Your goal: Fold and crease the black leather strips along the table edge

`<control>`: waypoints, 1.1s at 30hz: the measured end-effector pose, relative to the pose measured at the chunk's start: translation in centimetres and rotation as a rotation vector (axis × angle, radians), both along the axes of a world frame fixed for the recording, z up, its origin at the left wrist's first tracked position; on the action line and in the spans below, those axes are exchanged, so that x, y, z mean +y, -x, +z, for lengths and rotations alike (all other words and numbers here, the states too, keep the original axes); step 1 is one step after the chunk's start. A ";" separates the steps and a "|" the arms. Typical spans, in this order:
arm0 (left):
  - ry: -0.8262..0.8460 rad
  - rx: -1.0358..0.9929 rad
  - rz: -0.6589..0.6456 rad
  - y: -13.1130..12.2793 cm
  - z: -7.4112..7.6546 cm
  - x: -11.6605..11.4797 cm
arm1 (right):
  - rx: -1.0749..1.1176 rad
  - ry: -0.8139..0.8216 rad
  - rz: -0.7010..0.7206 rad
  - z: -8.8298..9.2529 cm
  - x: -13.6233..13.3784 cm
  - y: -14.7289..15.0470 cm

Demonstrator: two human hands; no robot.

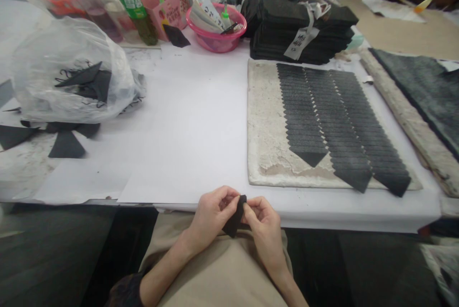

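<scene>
A small black fabric piece is pinched between both my hands just below the near edge of the white table, over my lap. My left hand grips its left side with curled fingers. My right hand pinches its upper right edge. On a worn grey board to the right lie three overlapping rows of black pointed fabric pieces.
A clear plastic bag with black pieces sits at the left, loose black triangles beside it. At the back stand a pink bowl, a green bottle, a pink box and tied stacks of black fabric. Another board lies far right.
</scene>
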State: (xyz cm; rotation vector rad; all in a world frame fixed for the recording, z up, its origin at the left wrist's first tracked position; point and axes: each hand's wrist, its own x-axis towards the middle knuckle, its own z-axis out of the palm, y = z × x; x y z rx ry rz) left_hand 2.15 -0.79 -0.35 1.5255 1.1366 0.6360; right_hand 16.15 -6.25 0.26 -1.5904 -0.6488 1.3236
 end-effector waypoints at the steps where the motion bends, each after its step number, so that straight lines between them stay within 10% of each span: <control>1: 0.013 -0.020 -0.013 0.1 0.2 0.1 | 0.061 0.020 -0.046 -0.2 0.1 0.0; 13: -0.735 0.364 -0.251 1.3 2.7 1.4 | 0.475 0.014 -0.247 0.1 1.0 1.1; 24: -1.007 0.462 -0.265 1.4 4.7 1.9 | 0.689 -0.090 -0.409 0.0 1.7 1.7; 33: -0.945 0.627 -0.362 2.1 -0.7 1.7 | 0.206 0.146 -0.010 -1.4 0.6 0.4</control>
